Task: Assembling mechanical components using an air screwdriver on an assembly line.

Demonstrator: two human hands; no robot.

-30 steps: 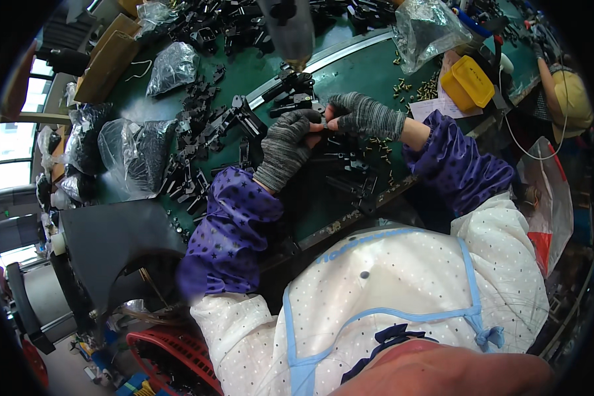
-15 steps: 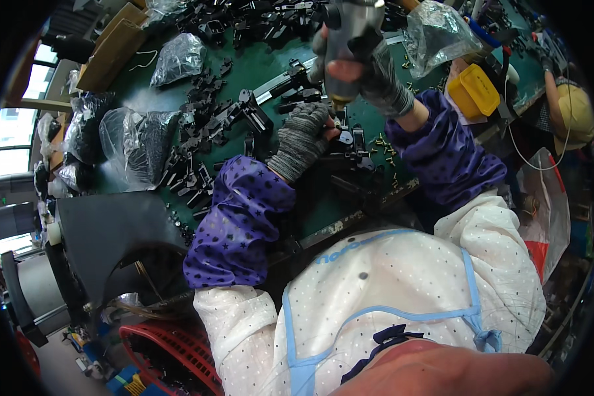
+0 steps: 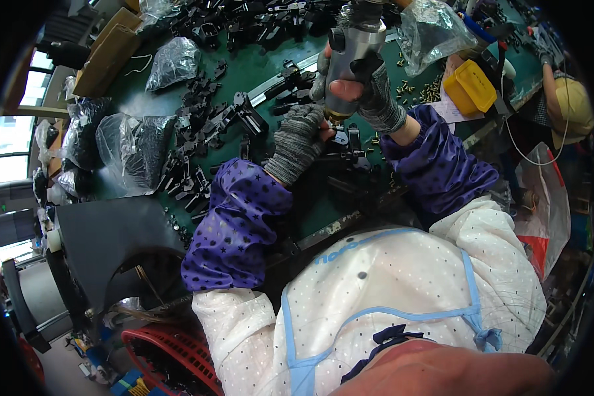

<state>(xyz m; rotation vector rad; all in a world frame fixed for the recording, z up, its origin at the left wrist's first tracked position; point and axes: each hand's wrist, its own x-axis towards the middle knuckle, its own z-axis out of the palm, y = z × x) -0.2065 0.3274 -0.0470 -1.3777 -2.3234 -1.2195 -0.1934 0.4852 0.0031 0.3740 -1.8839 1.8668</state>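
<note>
Gripping a silver-grey cylindrical metal tool (image 3: 354,53), the grey-knit-gloved right hand (image 3: 375,99) wraps right round it; matching left hand (image 3: 299,135) curls beneath, can't tell what's in it.

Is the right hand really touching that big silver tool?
Touching. The head view shows it plainly: the right hand wraps around the silver tool, with its bare thumb lying across the tool's near side.
</note>
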